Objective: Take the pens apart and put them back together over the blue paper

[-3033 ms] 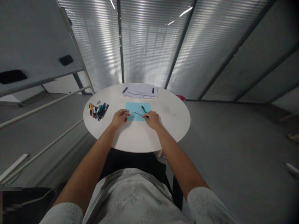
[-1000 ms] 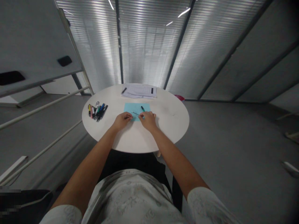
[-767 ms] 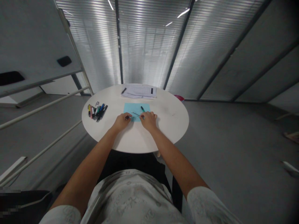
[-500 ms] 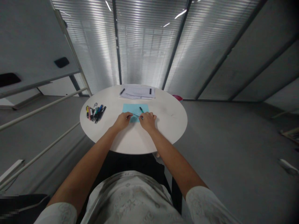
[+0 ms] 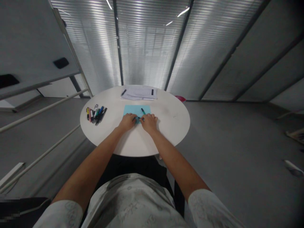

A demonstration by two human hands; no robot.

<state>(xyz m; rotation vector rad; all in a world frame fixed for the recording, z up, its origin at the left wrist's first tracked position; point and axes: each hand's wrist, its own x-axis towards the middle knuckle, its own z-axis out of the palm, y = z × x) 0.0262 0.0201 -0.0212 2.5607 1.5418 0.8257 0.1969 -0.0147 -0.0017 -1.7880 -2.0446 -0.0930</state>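
Both of my hands are over a light blue sheet of paper [image 5: 128, 108] on the round white table. Between them a thin dark pen [image 5: 139, 117] shows, most of it covered by fingers. My left hand [image 5: 128, 122] is closed at its left end, and my right hand [image 5: 149, 123] is closed around the other end. A green marker with a black end [image 5: 142, 110] sticks out beyond my right fingers; whether it lies on the sheet or is held I cannot tell. Faint marks on the paper are too small to read.
Several pens and markers [image 5: 96, 114] lie in a group at the table's left. A stack of white papers [image 5: 139, 92] with a dark pen [image 5: 123, 92] sits at the far edge. Left of the round table [image 5: 171, 126] stands a white-framed board [image 5: 35, 41]. Blinds hang beyond.
My hands have come closer together, so less of the thin dark pen shows between them. The camera view has shifted slightly; the green marker and papers look unmoved.
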